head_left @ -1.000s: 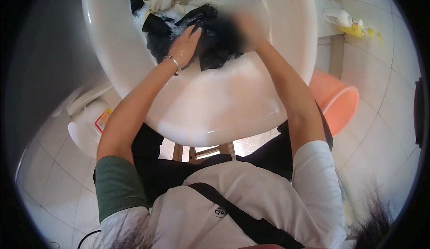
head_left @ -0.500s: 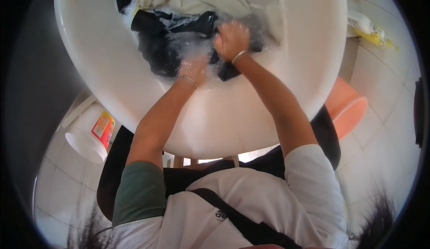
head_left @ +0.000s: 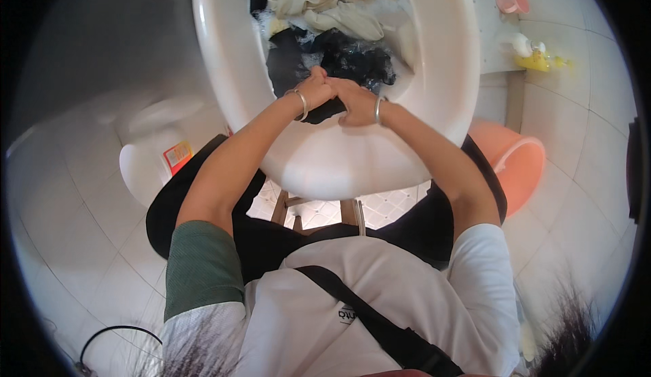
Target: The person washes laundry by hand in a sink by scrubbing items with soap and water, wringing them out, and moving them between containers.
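In the white oval tub (head_left: 319, 173), a soaked black garment (head_left: 359, 62) lies in sudsy water. My left hand (head_left: 315, 93), with a bracelet at its wrist, is closed on the garment's near part. Pressed against it, my right hand (head_left: 357, 102) has its fingers curled over the same dark cloth, near the tub's sloping wall. Both sets of fingertips are partly hidden by the hands and the cloth. Beyond the black garment, wet beige clothing (head_left: 339, 21) is heaped toward the far end.
An orange bucket (head_left: 519, 170) stands right of the tub, and a white plastic bucket (head_left: 146, 167) with a coloured label is at left. On a ledge at far right are a yellow-and-white bottle (head_left: 536, 60) and a pink cup (head_left: 513, 2). Wooden stool legs (head_left: 280, 207) show below.
My hands, earlier apart in the water, have come together nearer the tub's front wall. The view has shifted, and the dark cloth lies bunched differently.
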